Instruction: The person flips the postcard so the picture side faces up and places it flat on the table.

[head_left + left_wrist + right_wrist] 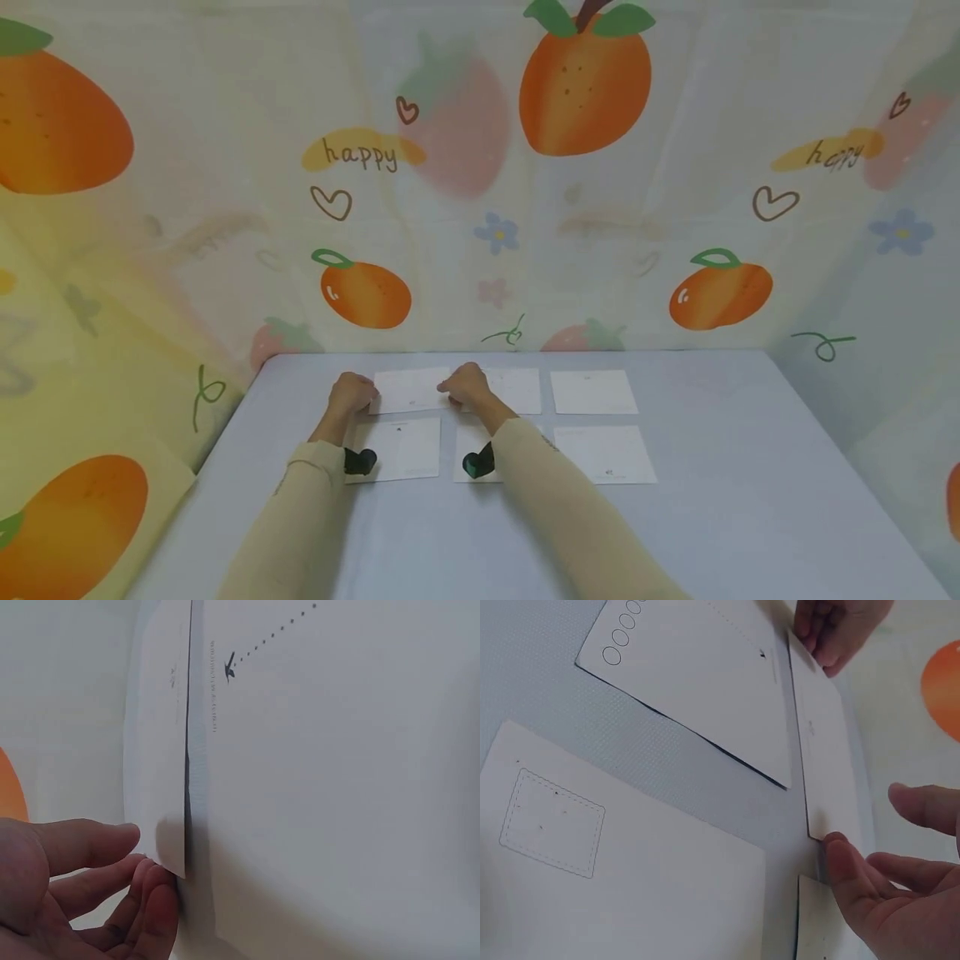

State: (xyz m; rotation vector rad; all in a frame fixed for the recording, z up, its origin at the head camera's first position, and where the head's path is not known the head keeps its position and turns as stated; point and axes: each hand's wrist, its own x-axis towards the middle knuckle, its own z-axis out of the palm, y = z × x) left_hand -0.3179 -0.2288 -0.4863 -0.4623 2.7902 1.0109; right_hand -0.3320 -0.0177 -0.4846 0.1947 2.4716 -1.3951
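Note:
A flat white card lies in the back row at the left, between my two hands. My left hand touches its left end with the fingers, the thumb held apart. At its opposite end is my right hand, fingertips right at the corner and thumb raised away from them. Just in front lies another white card, printed with a dotted arrow and a row of ovals. My right forearm partly covers the front middle card, which bears a dashed stamp-like box.
More white cards stand in the rows: one back middle, one back right and one front right. The pale table ends at a fruit-printed curtain behind and at the sides.

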